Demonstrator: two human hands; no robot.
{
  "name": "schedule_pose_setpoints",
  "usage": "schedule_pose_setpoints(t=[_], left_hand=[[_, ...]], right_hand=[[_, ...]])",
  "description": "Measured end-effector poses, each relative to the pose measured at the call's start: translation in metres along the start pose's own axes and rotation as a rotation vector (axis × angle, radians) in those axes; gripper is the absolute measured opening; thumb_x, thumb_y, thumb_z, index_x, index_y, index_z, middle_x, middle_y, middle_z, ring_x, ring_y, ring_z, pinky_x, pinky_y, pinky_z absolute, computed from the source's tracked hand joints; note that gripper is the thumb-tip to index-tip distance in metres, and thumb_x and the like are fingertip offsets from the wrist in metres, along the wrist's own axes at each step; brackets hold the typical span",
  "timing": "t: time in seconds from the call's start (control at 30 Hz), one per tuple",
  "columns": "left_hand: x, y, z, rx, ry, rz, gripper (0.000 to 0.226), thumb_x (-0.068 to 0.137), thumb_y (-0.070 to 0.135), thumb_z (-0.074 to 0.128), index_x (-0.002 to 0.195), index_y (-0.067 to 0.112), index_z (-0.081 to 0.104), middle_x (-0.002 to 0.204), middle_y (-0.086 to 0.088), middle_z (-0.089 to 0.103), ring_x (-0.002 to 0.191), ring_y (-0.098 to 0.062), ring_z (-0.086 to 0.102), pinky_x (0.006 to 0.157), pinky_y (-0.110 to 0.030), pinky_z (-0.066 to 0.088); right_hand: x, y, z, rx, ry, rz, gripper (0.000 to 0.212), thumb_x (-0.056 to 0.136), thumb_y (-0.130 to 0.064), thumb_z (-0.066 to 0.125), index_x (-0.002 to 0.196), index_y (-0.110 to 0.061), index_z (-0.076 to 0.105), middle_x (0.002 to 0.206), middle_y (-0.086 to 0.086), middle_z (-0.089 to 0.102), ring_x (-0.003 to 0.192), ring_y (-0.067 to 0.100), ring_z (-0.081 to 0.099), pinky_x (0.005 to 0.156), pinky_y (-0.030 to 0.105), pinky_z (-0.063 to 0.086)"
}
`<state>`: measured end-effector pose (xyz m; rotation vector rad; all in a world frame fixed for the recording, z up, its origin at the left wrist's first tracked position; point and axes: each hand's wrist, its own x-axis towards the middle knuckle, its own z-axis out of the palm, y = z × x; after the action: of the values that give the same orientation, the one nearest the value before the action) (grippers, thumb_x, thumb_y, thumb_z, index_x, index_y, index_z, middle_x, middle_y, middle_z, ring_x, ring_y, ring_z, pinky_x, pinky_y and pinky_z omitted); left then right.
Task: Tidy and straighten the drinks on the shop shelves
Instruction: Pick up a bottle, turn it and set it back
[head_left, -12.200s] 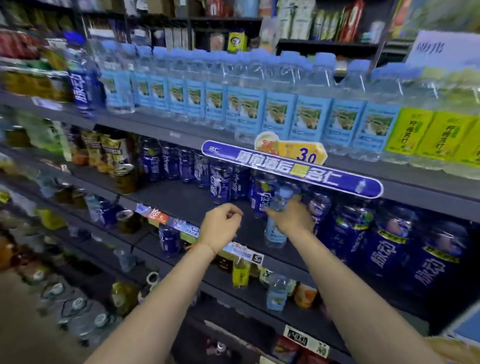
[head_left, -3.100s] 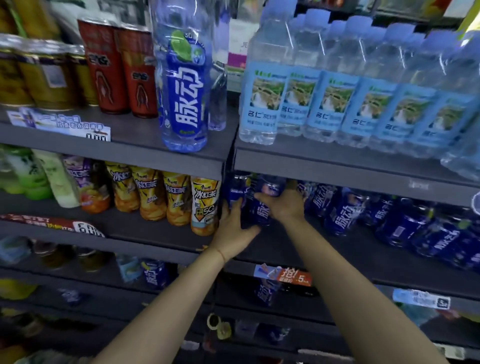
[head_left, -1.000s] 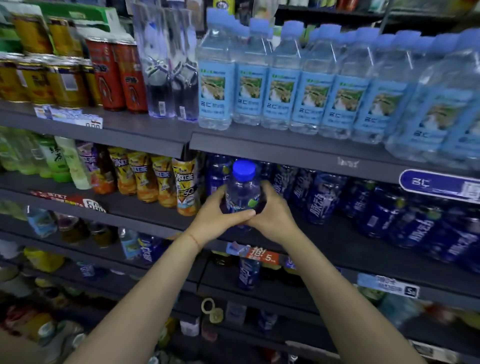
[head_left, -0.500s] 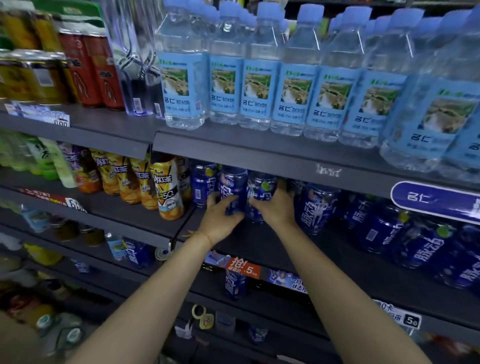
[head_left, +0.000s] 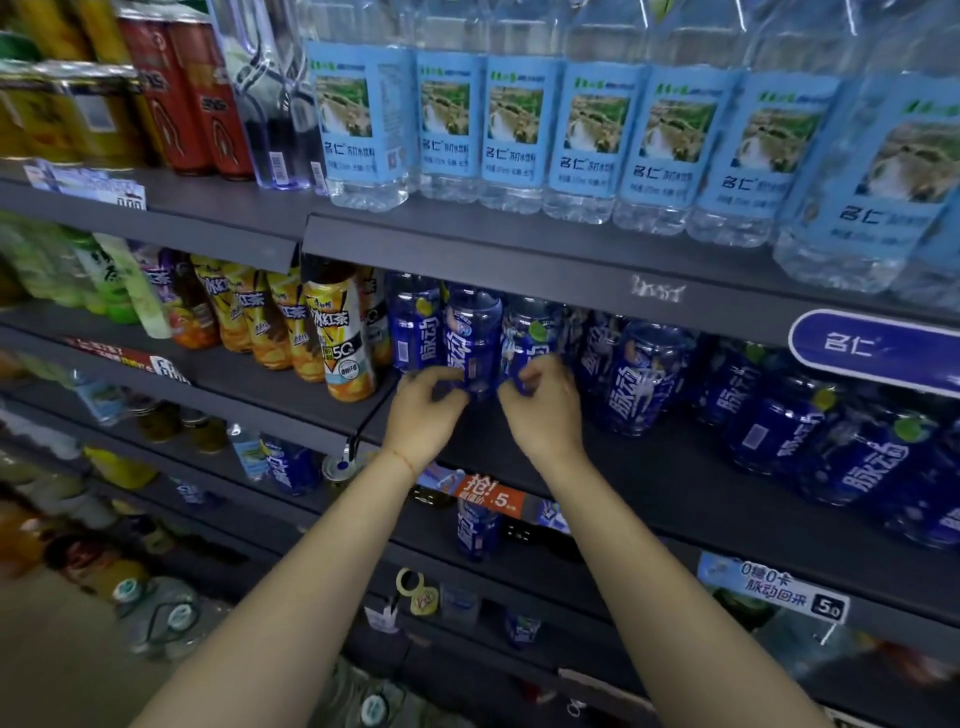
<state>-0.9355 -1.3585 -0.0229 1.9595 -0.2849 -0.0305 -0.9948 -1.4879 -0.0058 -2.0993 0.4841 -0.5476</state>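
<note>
- On the second shelf (head_left: 675, 483), under the row of pale-labelled water bottles (head_left: 514, 124), a dark blue drink bottle (head_left: 470, 338) is stood upright between two like bottles, near the shelf's left end and set back from the front edge.
- The bottle's lower part is flanked by both hands: the left hand (head_left: 428, 410) is seen at its left with fingers curled, the right hand (head_left: 543, 410) at its right, also curled. Whether the base is actually pinched or only touched cannot be told, as the fingertips are blurred and partly hidden.
- The bottle is judged to be full, so some weight is to be expected; a wide, squat plastic body is suggested, stiff enough when sealed but slightly yielding if squeezed hard.
- A smooth, glossy label sleeve is shown, so some slipperiness is likely; a hold low on the body, with fingers on opposite sides, is judged the surest for sliding and turning it.
- The cap is hidden by the shelf above, so a hold at the neck is judged awkward here.
- Neighbouring bottles are packed close and could be knocked over if the bottle is twisted carelessly; breakage is judged unlikely, since plastic is involved.
</note>
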Motion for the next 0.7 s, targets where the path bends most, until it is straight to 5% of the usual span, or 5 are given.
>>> schedule_pose_setpoints(t=[0.13, 0.3, 0.43, 0.57, 0.7], left_hand=[[-0.036, -0.027, -0.022, -0.126, 0.077, -0.107, 0.027, 0.091, 0.012, 0.057, 0.065, 0.012, 0.064, 0.062, 0.0, 0.059, 0.06, -0.011, 0.051, 0.059, -0.026, 0.039], [-0.075, -0.095, -0.027, -0.138, -0.005, -0.372, 0.038, 0.095, 0.009, 0.054, 0.058, 0.01, 0.064, 0.05, -0.002, 0.059, 0.04, -0.01, 0.05, 0.04, -0.019, 0.039], [-0.078, -0.124, -0.011, -0.135, -0.139, -0.479, 0.022, 0.096, 0.006, 0.05, 0.08, 0.0, 0.064, 0.066, -0.011, 0.06, 0.041, -0.011, 0.052, 0.04, -0.018, 0.037], [-0.074, -0.137, 0.004, -0.147, -0.204, -0.473, 0.02, 0.092, 0.007, 0.055, 0.075, 0.006, 0.065, 0.063, -0.009, 0.061, 0.048, -0.018, 0.054, 0.047, -0.023, 0.041], [-0.076, -0.146, 0.008, -0.165, -0.208, -0.477, 0.017, 0.093, 0.006, 0.054, 0.08, 0.004, 0.066, 0.063, -0.008, 0.059, 0.047, -0.016, 0.053, 0.042, -0.016, 0.04]], right_hand=[[-0.035, -0.013, 0.008, 0.27, -0.6, 0.099, 0.019, 0.093, -0.004, 0.046, 0.08, -0.01, 0.06, 0.069, 0.01, 0.063, 0.051, 0.021, 0.062, 0.051, 0.03, 0.048], [-0.064, 0.033, 0.042, -0.147, -1.16, 0.256, 0.019, 0.099, -0.016, 0.043, 0.098, -0.008, 0.06, 0.096, 0.015, 0.067, 0.069, 0.022, 0.065, 0.064, 0.029, 0.053], [-0.066, 0.092, 0.073, -0.433, -0.87, 0.357, 0.025, 0.094, -0.033, 0.054, 0.089, -0.01, 0.062, 0.097, 0.016, 0.068, 0.084, 0.029, 0.067, 0.069, 0.033, 0.054], [-0.063, 0.113, 0.085, -0.44, -0.559, 0.395, 0.043, 0.093, -0.04, 0.058, 0.125, -0.012, 0.06, 0.133, 0.015, 0.059, 0.119, 0.034, 0.057, 0.09, 0.033, 0.045], [-0.064, 0.11, 0.105, -0.297, -0.276, 0.401, 0.052, 0.092, -0.048, 0.062, 0.13, -0.013, 0.059, 0.137, 0.012, 0.059, 0.126, 0.032, 0.053, 0.095, 0.03, 0.042]])
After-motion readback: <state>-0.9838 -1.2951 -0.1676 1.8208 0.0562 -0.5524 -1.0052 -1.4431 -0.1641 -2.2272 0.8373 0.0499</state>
